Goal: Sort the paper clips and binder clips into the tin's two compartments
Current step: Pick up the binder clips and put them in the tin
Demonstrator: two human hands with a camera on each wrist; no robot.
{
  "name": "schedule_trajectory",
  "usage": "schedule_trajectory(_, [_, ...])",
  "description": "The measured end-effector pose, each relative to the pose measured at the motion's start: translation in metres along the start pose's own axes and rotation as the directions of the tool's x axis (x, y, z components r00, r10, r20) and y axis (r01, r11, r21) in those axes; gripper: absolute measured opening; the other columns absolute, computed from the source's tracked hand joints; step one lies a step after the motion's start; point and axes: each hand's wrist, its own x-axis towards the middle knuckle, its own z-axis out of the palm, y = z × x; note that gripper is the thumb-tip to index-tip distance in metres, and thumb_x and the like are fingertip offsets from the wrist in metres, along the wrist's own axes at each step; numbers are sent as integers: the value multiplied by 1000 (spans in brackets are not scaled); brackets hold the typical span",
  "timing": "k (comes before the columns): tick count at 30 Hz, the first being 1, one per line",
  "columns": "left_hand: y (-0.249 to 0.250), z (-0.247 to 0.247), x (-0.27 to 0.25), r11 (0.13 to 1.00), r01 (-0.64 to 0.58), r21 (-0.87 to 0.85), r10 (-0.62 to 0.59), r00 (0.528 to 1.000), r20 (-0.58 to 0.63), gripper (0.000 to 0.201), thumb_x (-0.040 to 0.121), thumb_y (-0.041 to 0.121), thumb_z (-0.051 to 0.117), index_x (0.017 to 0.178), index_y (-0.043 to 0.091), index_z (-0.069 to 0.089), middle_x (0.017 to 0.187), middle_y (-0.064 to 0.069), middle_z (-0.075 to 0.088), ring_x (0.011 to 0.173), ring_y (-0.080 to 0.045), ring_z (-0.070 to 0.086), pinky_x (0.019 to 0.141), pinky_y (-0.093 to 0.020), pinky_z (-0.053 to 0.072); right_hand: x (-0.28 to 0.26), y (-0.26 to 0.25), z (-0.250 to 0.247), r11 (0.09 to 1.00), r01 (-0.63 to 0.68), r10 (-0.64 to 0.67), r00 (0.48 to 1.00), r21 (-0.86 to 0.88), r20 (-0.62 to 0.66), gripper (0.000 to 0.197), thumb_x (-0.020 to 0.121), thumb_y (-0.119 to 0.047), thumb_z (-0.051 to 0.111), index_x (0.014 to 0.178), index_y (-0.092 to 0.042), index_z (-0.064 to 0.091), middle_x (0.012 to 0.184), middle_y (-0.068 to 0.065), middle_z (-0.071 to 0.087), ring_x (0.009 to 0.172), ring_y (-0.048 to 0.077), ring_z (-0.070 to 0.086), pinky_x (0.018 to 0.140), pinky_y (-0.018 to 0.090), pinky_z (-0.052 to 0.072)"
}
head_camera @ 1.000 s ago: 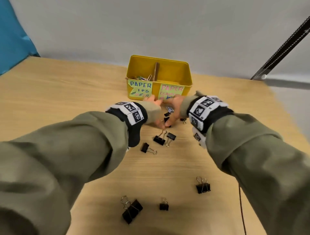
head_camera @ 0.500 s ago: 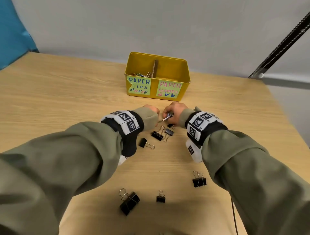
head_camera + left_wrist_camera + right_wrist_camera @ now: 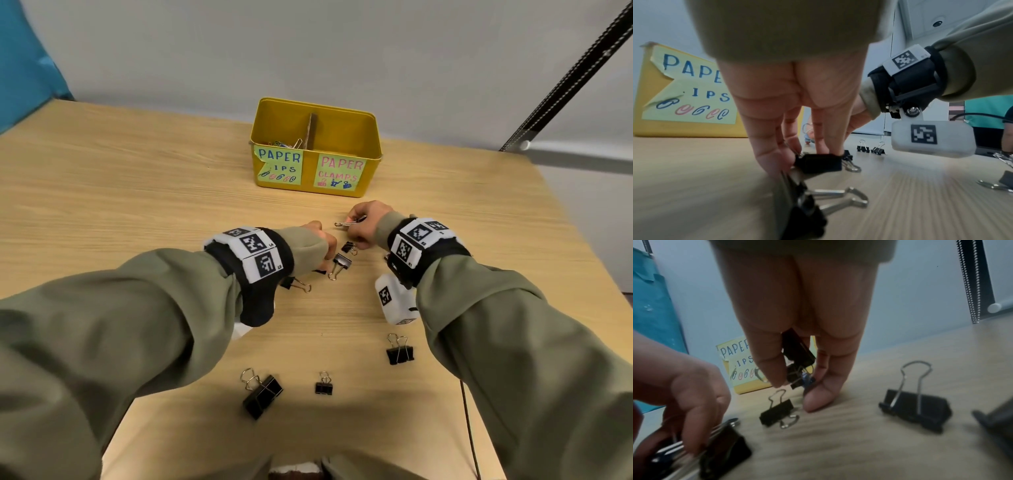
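Observation:
The yellow tin (image 3: 371, 137) stands at the table's far middle, split by a divider; coloured paper clips (image 3: 281, 143) lie in its left compartment. My right hand (image 3: 363, 223) hovers in front of the tin and grips small black binder clips (image 3: 797, 352), a wire handle (image 3: 346, 223) sticking out left. My left hand (image 3: 320, 240) is down at the table, and its fingertips pinch a black binder clip (image 3: 818, 163). Loose binder clips lie between the hands (image 3: 342, 263) and nearer me (image 3: 399, 353), (image 3: 262, 394).
Green and pink labels (image 3: 281, 166) on the tin's front read PAPER CLIPS and PAPER CLAMPS. A blue panel (image 3: 24, 68) stands at the far left, a black beaded cord (image 3: 565, 78) at the right. A thin cable (image 3: 469, 431) runs along the table's near right.
Both hands have drawn back from the tin's front toward me. The right hand has come up holding clips; the left hand has dropped onto a binder clip on the table.

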Motion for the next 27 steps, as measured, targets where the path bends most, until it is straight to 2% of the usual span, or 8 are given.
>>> schedule_trajectory(2, [0, 0, 0, 1000, 10, -4, -10, 1000, -7, 35, 95, 21, 48, 128, 11, 55, 99, -1, 42, 128, -30, 43, 103, -33, 34, -2, -1, 1, 1000, 7, -6, 999, -26, 42, 19, 80, -9, 66, 72, -21, 54, 81, 4, 56, 60, 13, 54, 52, 23, 54])
schedule_trajectory(5, [-1, -1, -6, 1000, 6, 21, -5, 999, -32, 38, 89, 32, 57, 123, 15, 55, 120, -8, 42, 117, -31, 49, 99, -38, 42, -7, -5, 3, 973, 41, -22, 996, -227, 87, 32, 67, -30, 81, 85, -22, 55, 106, 4, 48, 88, 20, 59, 81, 40, 57])
schedule_trajectory(7, [-3, -1, -9, 999, 7, 50, -6, 1000, -25, 43, 84, 30, 65, 122, 13, 55, 121, -10, 40, 114, -32, 50, 97, -40, 46, -8, -7, 3, 947, 48, -19, 995, -316, 94, 30, 67, -29, 81, 83, -25, 56, 114, 4, 48, 96, 23, 61, 91, 45, 53])
schedule_trajectory(10, [-4, -1, -8, 995, -2, 98, 4, 1000, -15, 42, 84, 25, 64, 124, 14, 53, 125, -12, 41, 112, -31, 51, 91, -38, 47, -5, -6, 5, 967, 53, -29, 995, -249, 100, 22, 77, -1, 68, 80, -20, 57, 105, 7, 55, 72, 19, 64, 73, 31, 60])
schedule_trajectory(13, [-7, 1, -8, 988, -15, 154, 15, 1000, -1, 40, 86, 28, 59, 123, 15, 51, 125, -14, 41, 103, -31, 53, 84, -36, 48, -6, -4, 7, 958, 77, -63, 996, -276, 61, 20, 78, 0, 64, 82, -19, 59, 93, 1, 51, 65, 17, 62, 71, 27, 57])
schedule_trajectory(18, [-21, -2, -10, 995, -54, 79, 61, 995, -81, 35, 89, 29, 56, 119, 12, 51, 111, -10, 48, 88, -20, 45, 73, -29, 37, -7, 1, 3, 983, 63, -51, 996, -173, 74, 26, 77, 1, 66, 69, -23, 58, 70, -3, 56, 53, 7, 56, 38, 11, 48])
schedule_trajectory(23, [-23, -14, -3, 997, 39, -62, -46, 993, -113, 28, 89, 19, 56, 114, 6, 52, 100, -6, 48, 90, -20, 45, 77, -29, 37, -9, -7, -16, 990, 138, -141, 987, 37, 78, 27, 74, 8, 67, 69, -17, 59, 73, 4, 60, 55, 10, 59, 48, 13, 55])
schedule_trajectory(27, [-30, -19, -1, 978, 93, -189, -124, 980, -159, 17, 86, 18, 61, 101, 15, 52, 99, -4, 51, 89, -19, 49, 80, -30, 43, -14, -30, -38, 946, 240, -252, 967, 216, 27, 27, 76, 11, 66, 71, -13, 57, 81, 4, 58, 56, 10, 61, 48, 12, 56])
